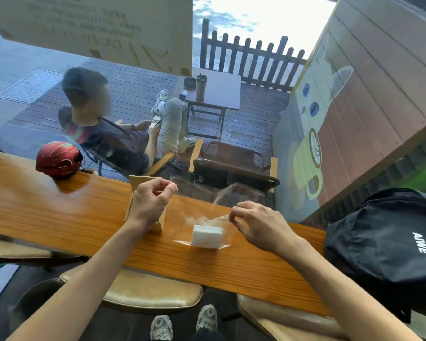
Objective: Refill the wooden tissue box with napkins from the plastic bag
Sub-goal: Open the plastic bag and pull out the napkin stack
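Note:
A clear plastic bag (pixel 207 205) stands on the wooden counter (pixel 59 212) with a white stack of napkins (pixel 207 236) at its bottom. My left hand (pixel 150 203) pinches the bag's left top edge and my right hand (pixel 258 226) pinches its right edge, holding the mouth apart. The light wooden tissue box (pixel 139 183) stands just behind and under my left hand, mostly hidden by it.
A red helmet (pixel 58 159) lies at the counter's far left edge. A black backpack (pixel 389 244) sits on the counter's right end. Padded stools (pixel 143 291) stand below the counter. Behind the window a person sits on a deck with chairs and a small table.

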